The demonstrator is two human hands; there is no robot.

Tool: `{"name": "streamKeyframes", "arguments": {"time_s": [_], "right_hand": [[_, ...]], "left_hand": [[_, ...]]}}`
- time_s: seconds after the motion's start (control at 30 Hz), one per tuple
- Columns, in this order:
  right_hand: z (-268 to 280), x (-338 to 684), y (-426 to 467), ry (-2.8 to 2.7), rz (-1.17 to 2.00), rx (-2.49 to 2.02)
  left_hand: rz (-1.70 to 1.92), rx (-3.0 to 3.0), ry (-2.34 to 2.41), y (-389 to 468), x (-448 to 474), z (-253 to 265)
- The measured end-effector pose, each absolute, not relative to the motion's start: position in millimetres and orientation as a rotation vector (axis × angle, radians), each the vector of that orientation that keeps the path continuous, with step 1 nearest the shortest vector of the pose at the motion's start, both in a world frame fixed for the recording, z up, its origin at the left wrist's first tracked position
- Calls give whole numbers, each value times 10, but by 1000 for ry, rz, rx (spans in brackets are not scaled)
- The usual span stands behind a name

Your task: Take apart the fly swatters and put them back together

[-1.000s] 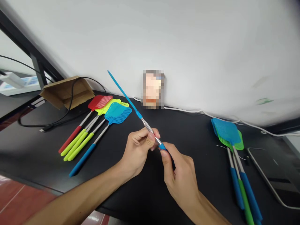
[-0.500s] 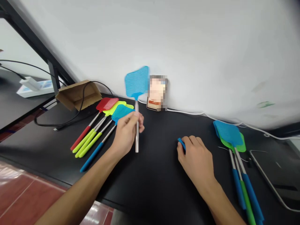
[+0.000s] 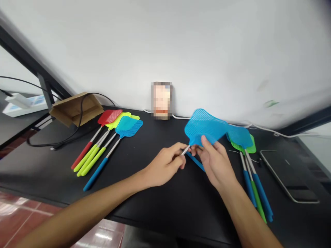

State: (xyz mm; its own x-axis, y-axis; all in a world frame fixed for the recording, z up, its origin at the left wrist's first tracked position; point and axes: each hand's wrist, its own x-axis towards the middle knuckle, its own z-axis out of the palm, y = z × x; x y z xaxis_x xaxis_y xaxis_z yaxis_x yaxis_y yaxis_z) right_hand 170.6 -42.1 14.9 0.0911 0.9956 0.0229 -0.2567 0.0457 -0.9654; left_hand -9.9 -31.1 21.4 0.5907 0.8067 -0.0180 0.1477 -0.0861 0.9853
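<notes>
A blue fly swatter (image 3: 203, 125) is tilted above the table between my two hands. Its silvery shaft is pinched by my left hand (image 3: 167, 163), fingers closed. My right hand (image 3: 216, 158) is closed on the lower part of the slatted head, thumb on top and the other fingers partly hidden. Below the shaft, by the right fingers, a blue handle-like piece (image 3: 196, 161) slants down; whether the right hand also grips it I cannot tell. At left lies a group of red, yellow and blue swatters (image 3: 129, 126), at right a stack of blue and green ones (image 3: 240, 137).
On the black table (image 3: 144, 213) an open cardboard box (image 3: 74, 108) with a black cable stands at the back left. A blurred phone-like object (image 3: 161, 100) leans on the wall. A dark tablet-like device (image 3: 289, 175) lies at far right; a white cable runs along the wall.
My left hand has brought the blue swatter down and to the right, from upright to slanting. My right hand, earlier low around a blue piece, has turned and now grips the swatter's head.
</notes>
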Motion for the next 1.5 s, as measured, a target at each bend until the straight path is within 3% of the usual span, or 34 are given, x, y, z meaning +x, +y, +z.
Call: {"name": "streamKeyframes", "arguments": {"time_s": [0.17,0.4,0.63,0.77,0.9,1.1,1.2,1.37,1.5], "right_hand": [[112,1679,-424,-892,1137,-1043],[97,1546,-461,-943,1271,-987],[258,2191,-284,-879,906,-1037],[223,2311,-267,-731,883,-1158],[43,2260,-260,-1033,959,-1470],[-26,2274,-245,-1536,285,-2009],[73,2071,-361,-1662,39,-1917],[104,1499,-729,-2209,288,-1493],[-17,1309,-839,-2478,113,-1427]], "left_hand": [[729,1307,774,-320,83,145],[675,941,576,-398,-10,127],[442,650,437,-568,-6,73],[757,1020,683,-370,-74,95],[962,1568,1106,-58,-246,123],[861,2031,1461,176,-407,38],[764,2134,1532,194,-421,-11],[623,2297,1587,149,-407,-32],[524,2338,1600,123,-408,12]]}}
